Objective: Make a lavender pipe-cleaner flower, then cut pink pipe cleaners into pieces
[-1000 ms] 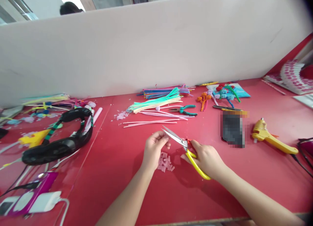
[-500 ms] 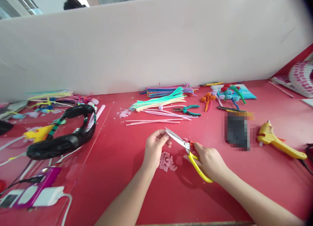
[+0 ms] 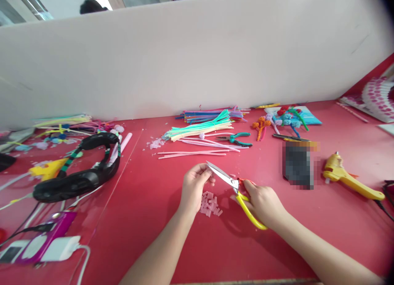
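My right hand (image 3: 263, 203) is closed round the handles of a pair of scissors (image 3: 226, 177), one handle yellow, the other orange-red. The blades point up and left, with their tips at the fingers of my left hand (image 3: 195, 184). Those left fingers are pinched together; whatever lies between them is too small or hidden to make out. Just below, on the red table (image 3: 147, 235), lies a small heap of short pale pink cut pieces (image 3: 210, 204). Long pink pipe cleaners (image 3: 192, 154) lie beyond my hands.
Behind are bundled pipe cleaners (image 3: 200, 127), teal-handled pliers (image 3: 238, 139) and fuzzy flowers (image 3: 287, 117). A yellow glue gun (image 3: 351, 178) and a blurred dark object (image 3: 298, 166) are at right. At left lie a black padded ring (image 3: 74, 184) and a purple power strip (image 3: 46, 237). A white partition (image 3: 184, 55) stands behind.
Almost nothing differs. The view has shifted very slightly; both hands and the scissors keep nearly the same pose.
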`<state>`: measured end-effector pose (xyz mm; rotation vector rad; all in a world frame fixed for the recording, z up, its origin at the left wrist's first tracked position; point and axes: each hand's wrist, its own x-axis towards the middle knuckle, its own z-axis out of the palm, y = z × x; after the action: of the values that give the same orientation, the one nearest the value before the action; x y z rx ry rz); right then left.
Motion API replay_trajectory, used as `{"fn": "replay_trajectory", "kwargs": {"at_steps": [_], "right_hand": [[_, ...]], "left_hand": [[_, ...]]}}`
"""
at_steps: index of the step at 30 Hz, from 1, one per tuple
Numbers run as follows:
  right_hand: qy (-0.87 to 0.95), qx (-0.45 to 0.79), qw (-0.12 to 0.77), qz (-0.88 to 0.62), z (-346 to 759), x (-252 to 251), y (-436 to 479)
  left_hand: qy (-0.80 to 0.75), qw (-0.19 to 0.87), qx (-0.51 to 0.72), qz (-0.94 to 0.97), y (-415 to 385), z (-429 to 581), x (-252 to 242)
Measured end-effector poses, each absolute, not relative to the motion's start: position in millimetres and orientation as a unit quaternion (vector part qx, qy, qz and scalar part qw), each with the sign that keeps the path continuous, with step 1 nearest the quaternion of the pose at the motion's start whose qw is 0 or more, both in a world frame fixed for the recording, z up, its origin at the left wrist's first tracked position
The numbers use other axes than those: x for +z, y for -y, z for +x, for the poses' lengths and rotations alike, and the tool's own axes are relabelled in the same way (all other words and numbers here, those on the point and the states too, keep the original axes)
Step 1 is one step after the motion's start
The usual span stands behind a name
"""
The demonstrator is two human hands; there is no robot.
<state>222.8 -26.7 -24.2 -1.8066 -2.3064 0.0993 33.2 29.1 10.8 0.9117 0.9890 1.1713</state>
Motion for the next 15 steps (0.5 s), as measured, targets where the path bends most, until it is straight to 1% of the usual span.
{"fn": "replay_trajectory", "kwargs": {"at_steps": [10,13,15], "right_hand": [[0.777,0.038,0.111,-0.618,223.9,-23.8,27.2],[0.763,0.063,0.113,-0.633,223.6,-23.5,26.6],[0.748,0.102,0.117,-0.646,222.8,-21.9,25.2]], "left_hand": [[-0.440,0.627,0.503,0.400,-29.3,32.4,10.9],[-0.444,0.626,0.500,0.402,-28.9,32.5,11.6],[-0.445,0.624,0.498,0.405,-28.7,32.8,12.0]]}}
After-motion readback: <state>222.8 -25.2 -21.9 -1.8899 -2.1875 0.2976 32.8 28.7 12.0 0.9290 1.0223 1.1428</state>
